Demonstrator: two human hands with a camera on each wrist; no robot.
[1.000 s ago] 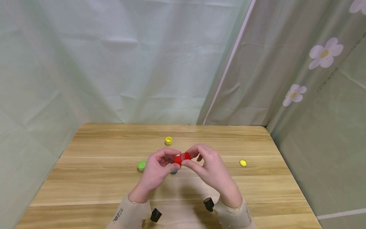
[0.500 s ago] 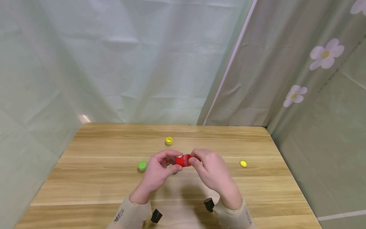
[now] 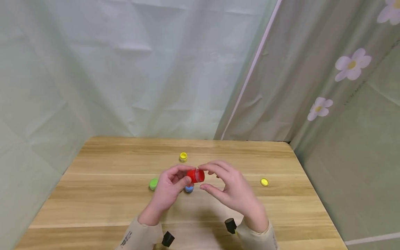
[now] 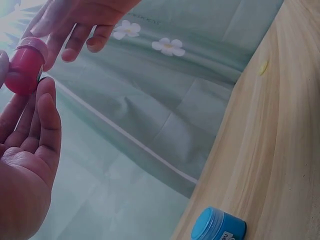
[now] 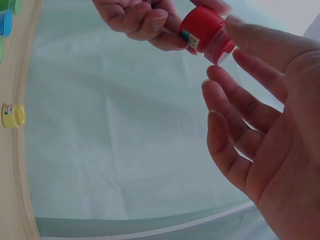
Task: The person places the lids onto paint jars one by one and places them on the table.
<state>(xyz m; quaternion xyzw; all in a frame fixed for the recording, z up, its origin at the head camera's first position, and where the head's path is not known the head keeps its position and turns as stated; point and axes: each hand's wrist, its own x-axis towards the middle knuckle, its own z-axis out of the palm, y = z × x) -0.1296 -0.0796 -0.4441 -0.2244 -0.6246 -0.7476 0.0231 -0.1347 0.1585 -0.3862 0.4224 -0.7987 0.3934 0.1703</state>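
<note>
Pinched between thumb and fingers, a small red paint jar (image 3: 192, 176) is in my left hand (image 3: 169, 185) above the table, tipped on its side. Its lid end (image 5: 220, 46) points toward my right hand (image 3: 232, 189). That hand's thumb and fingers are spread apart around the lid, fingertips right at its edge. A label shows on the jar's side in the right wrist view. Below the left hand stands a blue paint jar (image 3: 189, 189), partly covered in the head view. Left of the hand is a green paint jar (image 3: 153, 184).
Farther back on the wooden table (image 3: 118, 159) stands an open yellow paint jar (image 3: 183, 157). A yellow lid (image 3: 264, 182) lies to the right. Pale curtains (image 3: 156, 69) hang behind the table. Black wrist-worn pieces (image 3: 230, 225) show near both sleeves.
The right hand's fingers, closed on the lid half a second ago, have spread apart. Both hands and the red jar have shifted slightly, and more of the blue jar shows.
</note>
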